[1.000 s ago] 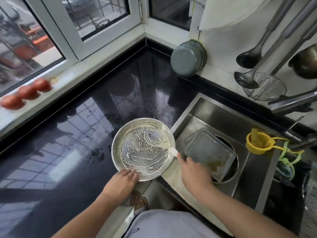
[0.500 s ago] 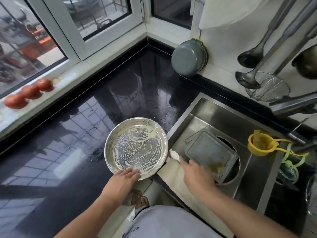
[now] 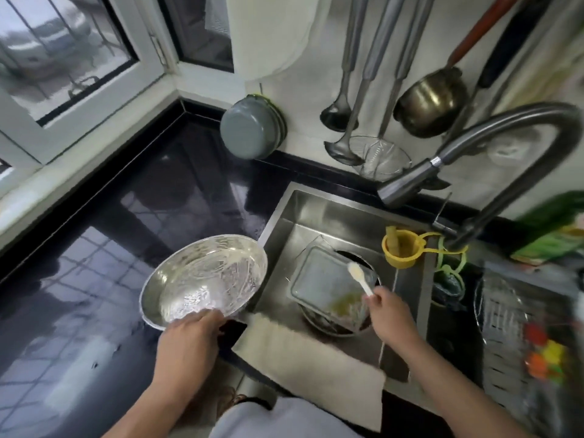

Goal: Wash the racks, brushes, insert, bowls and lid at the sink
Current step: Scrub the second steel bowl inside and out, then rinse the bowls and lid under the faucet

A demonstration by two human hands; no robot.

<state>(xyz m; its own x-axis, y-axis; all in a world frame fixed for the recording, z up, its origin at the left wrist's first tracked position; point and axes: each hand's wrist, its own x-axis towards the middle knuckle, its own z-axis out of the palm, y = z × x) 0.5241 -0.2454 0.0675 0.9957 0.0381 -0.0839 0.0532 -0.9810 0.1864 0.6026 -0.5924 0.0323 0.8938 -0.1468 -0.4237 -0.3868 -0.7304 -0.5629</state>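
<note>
Bowl: steel bowl (image 3: 203, 278) tilted up off the black counter (image 3: 94, 279), just beside the left edge of the sink (image 3: 316, 213). Its inside is streaked with white suds; I judge it scrubbed but not rinsed.

Left hand: my left hand (image 3: 189, 336) grips the bowl's near rim, thumb over the edge and fingers curled below. Forearm comes in from low left.

Right hand: my right hand (image 3: 390, 314) is over the sink, fingers pinched round the handle of a small white brush (image 3: 358, 275). The brush head points up and away, above the container below it; I cannot tell whether it touches.

Sink contents: a clear rectangular container (image 3: 319, 279) lies tilted over the drain, with yellowish residue at its near end. It rests on something round and metal that is mostly hidden. I judge these unwashed.

Tap: the spout (image 3: 407, 184) hangs over the sink's far side. No running water is visible.

Other items: a pale cloth (image 3: 309, 358) is draped over the sink's front edge. A yellow cup (image 3: 399, 248) hangs at the sink's right side. A basket (image 3: 512, 336) sits to the right, blurred.

Progress: early to middle, in my judgement. One bowl is soaped; rinsing it remains, as does the container. No racks, insert or lid can be identified with certainty here.

Risk: the soapy bowl, held at one rim only, could slip.
</note>
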